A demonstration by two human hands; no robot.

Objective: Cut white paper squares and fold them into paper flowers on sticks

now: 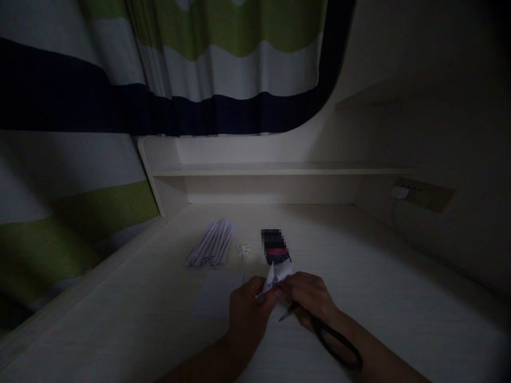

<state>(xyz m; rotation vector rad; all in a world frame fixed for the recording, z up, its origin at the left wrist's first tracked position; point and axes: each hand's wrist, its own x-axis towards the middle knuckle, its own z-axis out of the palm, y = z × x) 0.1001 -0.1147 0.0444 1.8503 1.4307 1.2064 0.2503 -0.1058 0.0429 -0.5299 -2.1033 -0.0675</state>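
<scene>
Low in the middle of the view, my left hand [251, 308] is closed on a folded piece of white paper [281, 270]. My right hand [309, 295] pinches the same paper from the other side. Black-handled scissors [339, 343] also hang in my right hand, the loop lying along the wrist and the metal tip pointing left below the fingers. A flat white sheet [217, 292] lies just left of my left hand. Beyond the paper rests a dark phone-like object [275, 246], its upper part pixelated.
A bundle of thin rolled paper sticks [213, 243] lies at the left on the pale desk [159, 298]. Beside it is a small pile of white bits [243, 250]. A shelf [259, 170] runs along the back, under a striped curtain [231, 69]. A plug [400, 192] sits in the right wall.
</scene>
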